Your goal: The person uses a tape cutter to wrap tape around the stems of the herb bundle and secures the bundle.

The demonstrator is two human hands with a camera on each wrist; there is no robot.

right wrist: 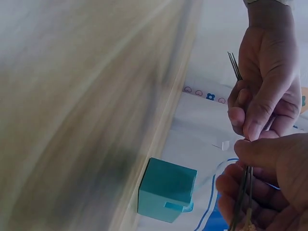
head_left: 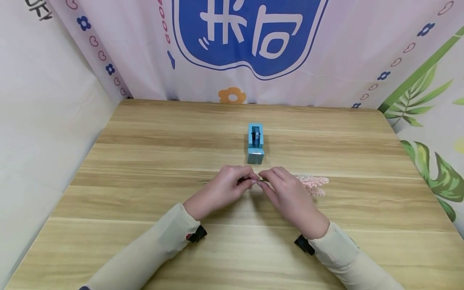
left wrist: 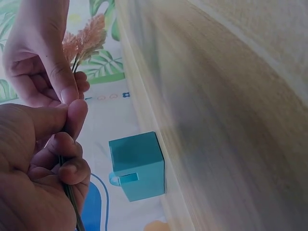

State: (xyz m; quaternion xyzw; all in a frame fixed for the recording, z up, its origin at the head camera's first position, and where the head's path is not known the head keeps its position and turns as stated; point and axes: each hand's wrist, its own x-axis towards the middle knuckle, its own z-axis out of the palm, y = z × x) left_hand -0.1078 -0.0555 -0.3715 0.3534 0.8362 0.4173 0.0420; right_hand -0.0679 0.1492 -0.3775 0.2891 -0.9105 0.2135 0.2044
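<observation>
Both hands hold one bunch of thin-stemmed artificial flowers just in front of a teal tape dispenser (head_left: pixel 255 157). My left hand (head_left: pixel 230 183) pinches the dark stems (right wrist: pixel 233 62), whose bare ends stick out to the left. From the other side my right hand (head_left: pixel 288 193) pinches the same stems nearer the blooms, its fingertips meeting those of the left. Pale pink fluffy flower heads (head_left: pixel 314 185) show beyond the right hand, and again as pink plumes (left wrist: pixel 91 36) in the left wrist view. What lies exactly between the touching fingertips is hidden.
A wood-grain table (head_left: pixel 145 141) lies under the hands. Behind it hangs a printed curtain (head_left: pixel 308 86) with a blue sign and small flowers. Leaf-patterned cloth (head_left: pixel 435 169) hangs at the right, and a plain white wall (head_left: pixel 43 100) stands at the left.
</observation>
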